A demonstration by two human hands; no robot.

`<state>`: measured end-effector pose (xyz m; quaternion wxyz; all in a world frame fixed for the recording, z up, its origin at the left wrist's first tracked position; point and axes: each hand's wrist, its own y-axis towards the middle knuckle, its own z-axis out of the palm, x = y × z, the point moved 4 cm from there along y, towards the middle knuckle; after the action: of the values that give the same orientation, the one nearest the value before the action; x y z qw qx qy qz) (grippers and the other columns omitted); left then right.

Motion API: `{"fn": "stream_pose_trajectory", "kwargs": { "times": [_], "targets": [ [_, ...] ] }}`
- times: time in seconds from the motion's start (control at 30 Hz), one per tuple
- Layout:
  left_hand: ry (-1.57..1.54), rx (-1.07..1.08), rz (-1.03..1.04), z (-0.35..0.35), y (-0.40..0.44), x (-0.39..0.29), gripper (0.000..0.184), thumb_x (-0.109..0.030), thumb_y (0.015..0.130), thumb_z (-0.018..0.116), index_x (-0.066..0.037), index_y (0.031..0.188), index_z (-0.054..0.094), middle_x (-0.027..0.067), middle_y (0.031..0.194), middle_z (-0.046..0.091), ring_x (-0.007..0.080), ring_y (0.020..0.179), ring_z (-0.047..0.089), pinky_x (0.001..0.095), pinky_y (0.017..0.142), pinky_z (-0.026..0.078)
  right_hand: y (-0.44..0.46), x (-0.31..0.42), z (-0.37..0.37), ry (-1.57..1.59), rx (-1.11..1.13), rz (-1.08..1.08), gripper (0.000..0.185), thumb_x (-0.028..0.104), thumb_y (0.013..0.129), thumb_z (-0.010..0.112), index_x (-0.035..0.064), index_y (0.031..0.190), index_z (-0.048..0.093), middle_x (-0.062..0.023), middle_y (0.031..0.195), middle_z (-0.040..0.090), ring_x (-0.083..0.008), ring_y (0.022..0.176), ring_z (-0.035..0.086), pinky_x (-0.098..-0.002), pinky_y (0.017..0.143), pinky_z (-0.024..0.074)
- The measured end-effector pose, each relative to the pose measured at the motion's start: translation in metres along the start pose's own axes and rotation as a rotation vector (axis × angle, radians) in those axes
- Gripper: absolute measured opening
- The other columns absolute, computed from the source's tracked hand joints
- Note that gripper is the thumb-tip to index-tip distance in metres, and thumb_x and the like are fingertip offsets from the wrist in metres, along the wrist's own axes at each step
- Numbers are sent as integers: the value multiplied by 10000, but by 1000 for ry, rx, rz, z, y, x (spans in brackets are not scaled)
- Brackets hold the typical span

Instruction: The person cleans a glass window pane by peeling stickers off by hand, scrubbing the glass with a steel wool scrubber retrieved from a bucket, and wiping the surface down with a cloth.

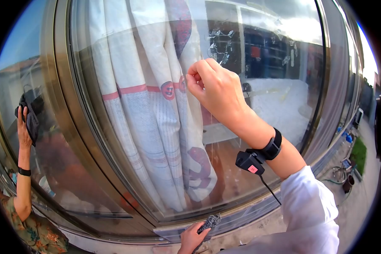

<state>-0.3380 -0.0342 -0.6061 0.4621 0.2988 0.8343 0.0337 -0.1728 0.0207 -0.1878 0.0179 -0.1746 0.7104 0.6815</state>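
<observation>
My right hand (213,84) is raised in front of the window pane (266,63), its fingers curled in a closed pinch. What they hold, if anything, is hidden. A black strap with a small black box (249,162) and a cable sits on that wrist. Low in the view, near the window's bottom frame, my left hand (192,237) is closed around a crumpled dark grey cloth (211,222), whose exact kind is unclear. Whitish marks (220,44) show on the upper glass, right of my raised hand.
Behind the glass hangs a white curtain (144,110) with red bands. A metal frame post (78,118) divides the panes. At left, a co-worker's hand (24,129) presses a dark cloth (31,116) to another pane. A path with grass (359,154) runs along the right.
</observation>
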Motion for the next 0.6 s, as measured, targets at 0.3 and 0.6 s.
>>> {"fn": "stream_pose_trajectory", "kwargs": {
  "times": [0.3, 0.6],
  "targets": [
    [-37, -29, 12, -1, -1, 1, 372, -332, 746, 785, -95, 1021, 704, 84, 952, 711, 247, 845, 691, 329, 733, 537, 3, -4, 1, 32, 40, 89, 147, 63, 752, 642, 23, 803, 509, -138, 720, 565, -328, 596, 601, -389, 534, 500],
    [-11, -58, -9, -5, -3, 2, 376, -348, 747, 790, -100, 1018, 707, 82, 933, 713, 254, 826, 692, 332, 724, 539, 5, -3, -7, 106, 83, 105, 177, 65, 759, 639, 29, 850, 491, -125, 729, 555, -328, 610, 586, -393, 551, 489]
  ]
}}
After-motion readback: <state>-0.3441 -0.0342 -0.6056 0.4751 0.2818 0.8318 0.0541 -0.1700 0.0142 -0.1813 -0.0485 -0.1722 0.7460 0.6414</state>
